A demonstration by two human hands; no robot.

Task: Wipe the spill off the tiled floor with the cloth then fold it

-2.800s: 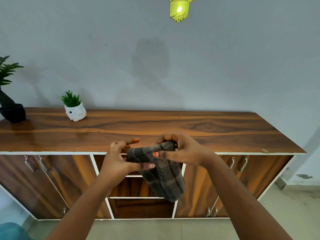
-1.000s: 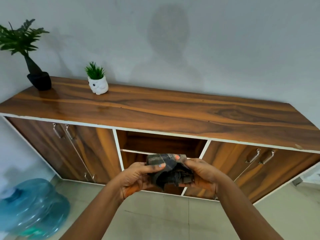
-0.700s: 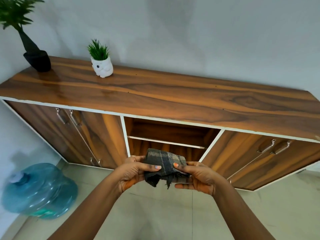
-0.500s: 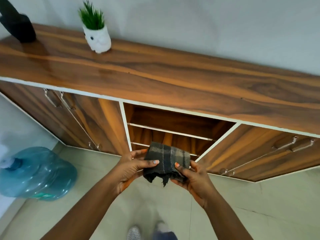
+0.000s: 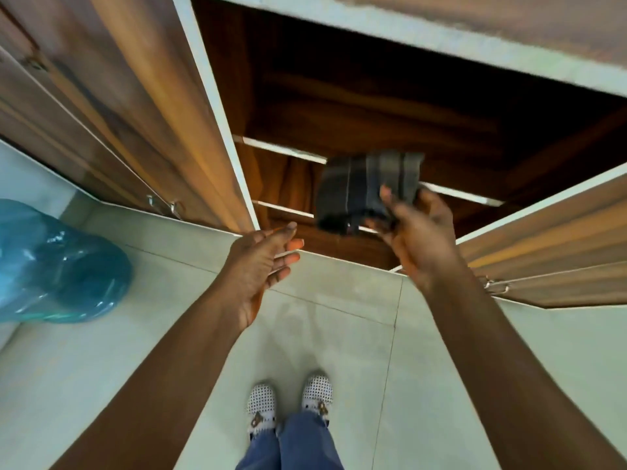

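Half a second ago both hands pinched the dark grey plaid cloth (image 5: 368, 189) between them; now the left hand (image 5: 259, 266) has let go and hangs empty, palm up with fingers loosely spread, just in front of the lower edge of the brown wooden sideboard (image 5: 176, 106). The right hand (image 5: 415, 232) alone grips the cloth, folded into a compact wad, thumb across its front. The head has also tipped down, so the sideboard's top is out of sight and the pale tiled floor (image 5: 339, 334) fills the lower view.

To my eye that means folding is finished and the cloth is about to be put away. It is held in the air before the sideboard's open middle compartment, level with its thin shelves and touching none I can make out. It lies up and to the right of the left hand, near but clearly apart. I see no spill on the tiles by the sideboard.
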